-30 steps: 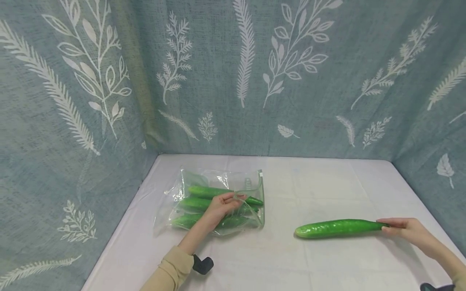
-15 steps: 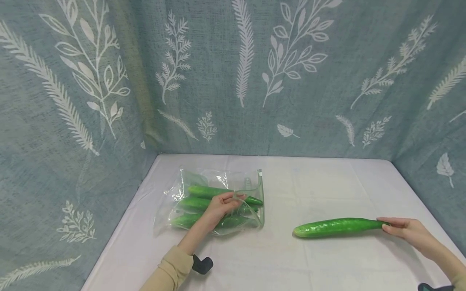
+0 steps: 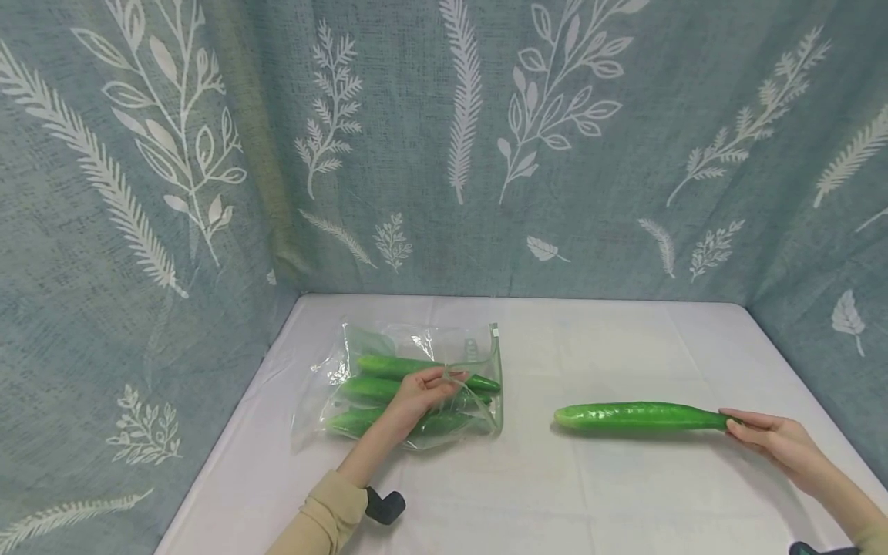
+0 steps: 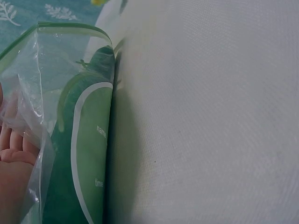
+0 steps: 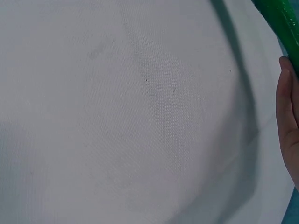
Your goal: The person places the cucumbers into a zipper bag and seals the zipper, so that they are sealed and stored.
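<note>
My right hand (image 3: 780, 443) pinches the stem end of a long green cucumber (image 3: 638, 417), whose pale blunt end points left. In the right wrist view the cucumber (image 5: 281, 23) shows at the top right, above my fingers, with a shadow on the cloth. To the left lies a clear zip bag (image 3: 423, 335) holding several cucumbers (image 3: 368, 389), its mouth facing right. My left hand (image 3: 423, 395) pinches the upper film at the bag's mouth. The left wrist view shows the bag's green label (image 4: 91, 140) and my curled fingers behind the film.
A white cloth covers the table (image 3: 555, 501). Blue-green curtains (image 3: 416, 254) with white leaf prints rise along its back and sides. A dark wrist strap piece (image 3: 385, 506) sticks out by the left sleeve (image 3: 329, 501).
The cucumber in my right hand has risen slightly and shifted a little left, its blunt end swinging up level. My left hand and the bag stay in place.
</note>
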`<state>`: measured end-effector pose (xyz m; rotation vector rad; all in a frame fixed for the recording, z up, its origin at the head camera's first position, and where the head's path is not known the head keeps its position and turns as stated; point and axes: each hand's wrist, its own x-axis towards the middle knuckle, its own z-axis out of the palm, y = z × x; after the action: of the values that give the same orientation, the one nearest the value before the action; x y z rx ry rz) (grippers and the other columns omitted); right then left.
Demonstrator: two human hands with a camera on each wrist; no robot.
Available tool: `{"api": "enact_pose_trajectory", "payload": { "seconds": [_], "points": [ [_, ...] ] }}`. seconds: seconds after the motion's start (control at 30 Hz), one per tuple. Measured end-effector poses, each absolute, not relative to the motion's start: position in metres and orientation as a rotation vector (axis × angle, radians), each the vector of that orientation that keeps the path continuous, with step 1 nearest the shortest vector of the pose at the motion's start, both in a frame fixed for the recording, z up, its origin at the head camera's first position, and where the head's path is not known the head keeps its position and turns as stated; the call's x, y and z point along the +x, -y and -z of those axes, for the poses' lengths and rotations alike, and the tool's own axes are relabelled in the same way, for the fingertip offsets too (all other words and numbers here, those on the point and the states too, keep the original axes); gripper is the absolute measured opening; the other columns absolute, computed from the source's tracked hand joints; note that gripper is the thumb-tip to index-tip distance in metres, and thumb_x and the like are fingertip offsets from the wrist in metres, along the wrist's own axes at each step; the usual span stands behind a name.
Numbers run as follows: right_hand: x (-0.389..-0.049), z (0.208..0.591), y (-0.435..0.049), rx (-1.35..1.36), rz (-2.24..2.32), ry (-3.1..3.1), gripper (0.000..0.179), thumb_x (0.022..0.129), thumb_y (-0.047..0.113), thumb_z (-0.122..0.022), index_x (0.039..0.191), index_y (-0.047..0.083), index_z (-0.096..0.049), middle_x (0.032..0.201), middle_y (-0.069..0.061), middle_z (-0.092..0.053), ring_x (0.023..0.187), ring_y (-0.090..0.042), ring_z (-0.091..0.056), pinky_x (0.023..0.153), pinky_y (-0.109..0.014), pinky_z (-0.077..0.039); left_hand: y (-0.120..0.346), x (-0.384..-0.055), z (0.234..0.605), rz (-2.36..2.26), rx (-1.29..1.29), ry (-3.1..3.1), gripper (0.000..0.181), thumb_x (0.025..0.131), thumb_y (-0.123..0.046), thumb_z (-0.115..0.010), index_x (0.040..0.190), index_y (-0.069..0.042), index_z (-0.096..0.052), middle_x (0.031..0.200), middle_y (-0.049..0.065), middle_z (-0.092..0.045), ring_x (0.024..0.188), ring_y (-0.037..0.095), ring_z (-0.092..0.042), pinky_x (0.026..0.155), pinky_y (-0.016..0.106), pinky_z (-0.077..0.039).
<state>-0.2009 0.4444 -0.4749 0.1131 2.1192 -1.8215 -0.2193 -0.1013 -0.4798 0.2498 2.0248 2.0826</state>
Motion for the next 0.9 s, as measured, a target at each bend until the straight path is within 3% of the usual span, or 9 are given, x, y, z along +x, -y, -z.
{"api": "enact_pose_trajectory", "payload": {
  "seconds": [0.47, 0.9],
  "points": [
    [-0.204, 0.471, -0.432, 0.16, 2.063, -1.878, 0.03, 0.09, 0.003, -0.061, 0.085, 0.03, -0.073, 0.089, 0.019, -0.068, 0.084, 0.001, -0.067, 0.079, -0.019, -0.055, 0.102, -0.221, 0.481, -2.116, 0.238, -1.996, 0.039, 0.089, -0.006, -0.062, 0.126, 0.005, -0.054, 0.111, -0.01, -0.071, 0.103, -0.001, -0.063, 0.089, 0.018, -0.049],
    [-0.202, 0.473, -0.424, 0.17, 2.076, -1.874, 0.029, 0.09, 0.003, -0.061, 0.085, 0.029, -0.073, 0.089, 0.018, -0.068, 0.084, 0.0, -0.068, 0.079, -0.018, -0.055, 0.1, -0.222, 0.482, -2.107, 0.251, -2.008, 0.039, 0.089, -0.007, -0.062, 0.126, 0.005, -0.055, 0.114, -0.005, -0.07, 0.103, -0.001, -0.062, 0.089, 0.018, -0.048]
  ]
}}
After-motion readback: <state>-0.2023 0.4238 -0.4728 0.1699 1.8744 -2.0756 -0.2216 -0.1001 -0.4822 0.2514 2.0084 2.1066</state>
